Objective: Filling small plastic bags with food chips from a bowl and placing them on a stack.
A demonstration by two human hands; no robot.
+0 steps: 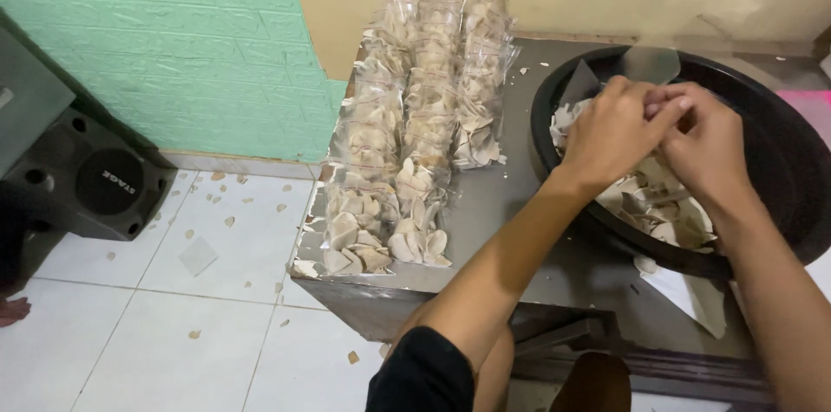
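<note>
Right of centre, left hand (613, 131) and right hand (703, 145) meeting fingertip to fingertip, pinched on a small clear plastic bag (651, 67) above the black basin (779, 144). Pale crackers (651, 200) heaped inside the basin below. Left of that, filled cracker bags (407, 126) in rows on the grey table (506, 196). Black speaker (91, 183) at left on the crumb-strewn white tile floor (147, 325).

**Soft indoor light, mild blur at the hands**

Even, warm light fills the frame, brightest on the white floor tiles (130, 325) at lower left. The black basin (779, 161) at right reads dark, with faint sheen. Fingers look slightly smeared; the lower edge falls into shadow.
</note>
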